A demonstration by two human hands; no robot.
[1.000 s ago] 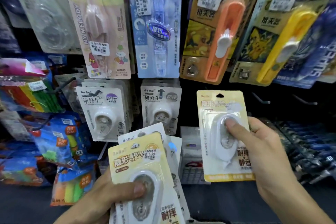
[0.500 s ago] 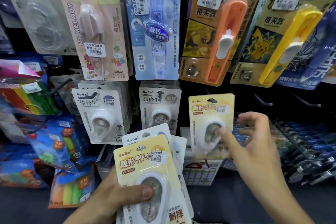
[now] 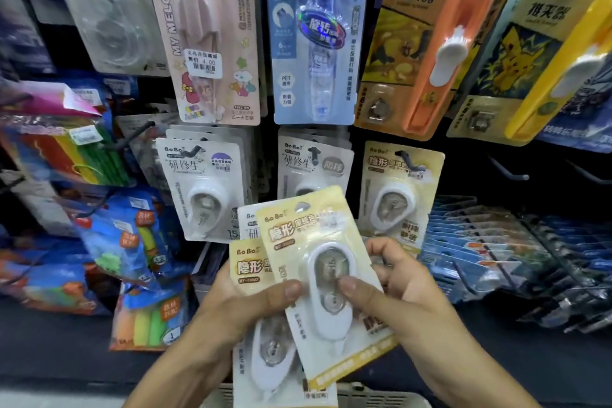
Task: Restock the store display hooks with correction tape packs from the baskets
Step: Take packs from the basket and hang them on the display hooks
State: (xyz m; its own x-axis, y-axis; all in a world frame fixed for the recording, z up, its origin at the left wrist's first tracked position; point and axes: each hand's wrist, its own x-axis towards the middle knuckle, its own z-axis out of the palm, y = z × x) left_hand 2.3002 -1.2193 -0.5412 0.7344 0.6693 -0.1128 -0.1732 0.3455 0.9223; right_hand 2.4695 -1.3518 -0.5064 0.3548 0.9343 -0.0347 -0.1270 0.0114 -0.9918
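My left hand [image 3: 231, 311] holds a fanned stack of correction tape packs [image 3: 251, 268], thumb across the front. My right hand [image 3: 397, 295] pinches the top yellow pack [image 3: 308, 242] of that stack, thumb on its white dispenser. One yellow pack [image 3: 400, 189] hangs alone on a display hook [image 3: 405, 157] just above my right hand. Grey packs of the same brand hang on the two hooks to its left: one pack [image 3: 202, 185] and another pack [image 3: 311, 162].
Larger blister cards hang in the row above: a pink card [image 3: 212, 30], a blue card [image 3: 311, 33] and an orange clip pusher [image 3: 430, 40]. Bare hooks [image 3: 510, 172] stick out at the right. Colourful bags [image 3: 126, 242] hang left. A basket rim [image 3: 374, 397] shows at the bottom.
My right hand let go of the yellow pack, which now hangs on its hook. The hand came down and left to the stack and took hold of the top yellow pack.
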